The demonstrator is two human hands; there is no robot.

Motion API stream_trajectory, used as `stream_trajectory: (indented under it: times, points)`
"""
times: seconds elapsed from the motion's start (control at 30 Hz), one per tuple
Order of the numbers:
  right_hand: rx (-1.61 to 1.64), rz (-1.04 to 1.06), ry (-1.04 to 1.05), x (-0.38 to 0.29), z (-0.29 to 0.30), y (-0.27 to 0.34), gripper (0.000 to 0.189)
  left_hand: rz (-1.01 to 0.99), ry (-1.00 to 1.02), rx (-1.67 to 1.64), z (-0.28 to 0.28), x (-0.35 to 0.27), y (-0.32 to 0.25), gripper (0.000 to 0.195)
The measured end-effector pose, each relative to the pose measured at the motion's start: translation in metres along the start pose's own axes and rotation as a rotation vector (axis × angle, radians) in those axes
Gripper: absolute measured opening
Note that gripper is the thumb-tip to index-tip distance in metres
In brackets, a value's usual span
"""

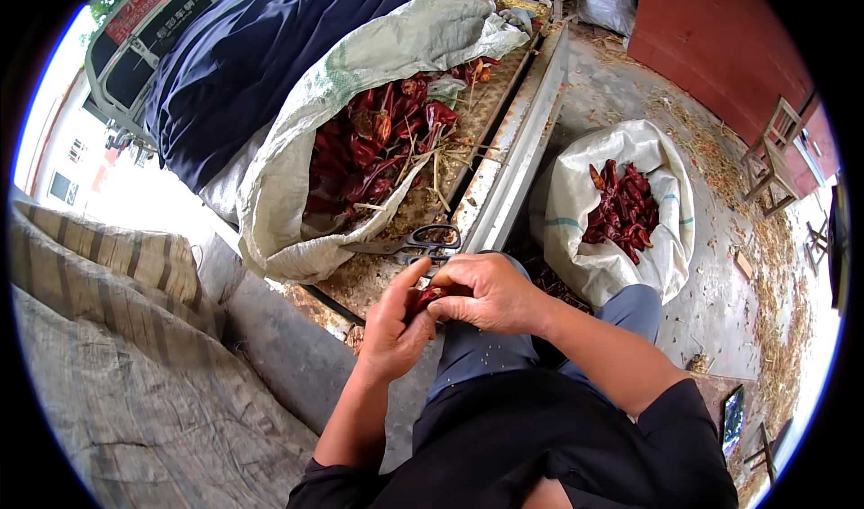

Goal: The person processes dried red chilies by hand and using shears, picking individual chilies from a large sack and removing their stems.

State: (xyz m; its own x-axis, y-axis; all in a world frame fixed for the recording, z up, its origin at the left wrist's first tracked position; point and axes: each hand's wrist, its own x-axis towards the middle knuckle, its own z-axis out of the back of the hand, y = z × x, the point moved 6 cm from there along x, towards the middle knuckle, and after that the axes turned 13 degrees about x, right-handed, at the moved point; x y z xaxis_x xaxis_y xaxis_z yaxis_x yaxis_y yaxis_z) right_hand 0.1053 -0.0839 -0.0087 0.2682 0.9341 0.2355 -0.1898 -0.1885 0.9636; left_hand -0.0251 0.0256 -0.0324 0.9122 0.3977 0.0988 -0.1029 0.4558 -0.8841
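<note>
Between my two hands, above my thighs, is a dark red dried chili pepper [426, 298]. My left hand [398, 327] grips it from the left; the fingers of my right hand [476, 296] pinch its other side. Fingers hide most of the pepper. Just beyond the hands, black-handled scissors [435, 237] lie on the rusty truck bed [489, 165], their blades pointing left. A white woven sack [270, 192] on its side opens toward me, and dried red peppers [364, 148] with some stalks spill from its mouth.
An upright white woven sack [563, 252] holding dried peppers [621, 205] stands on the floor at my right. Dark blue cloth [270, 50] covers the load behind the lying sack. A striped tarp [101, 374] hangs at left. A wooden chair [773, 165] stands at right; plant scraps litter the concrete.
</note>
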Motion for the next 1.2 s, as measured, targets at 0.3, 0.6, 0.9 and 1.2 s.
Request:
stream_trajectory:
  times: [0.3,0.6,0.9,1.2]
  points:
    - [-0.054,-0.117,-0.934,-0.124,0.201,-0.067,0.048,-0.141,-0.386,1.247,0.107,0.101,0.006,0.023]
    - [0.141,-0.474,-0.691,-0.176,0.134,-0.123,0.038,-0.142,-0.380,1.330,0.122,0.083,0.003,0.016]
    - [-0.361,0.187,-0.377,-0.076,0.061,0.021,0.041,-0.434,-0.235,1.174,0.054,0.034,-0.072,0.010]
    - [-0.620,0.221,0.039,-0.064,0.027,0.027,0.022,-0.405,0.343,0.378,-0.035,0.040,-0.074,0.015]
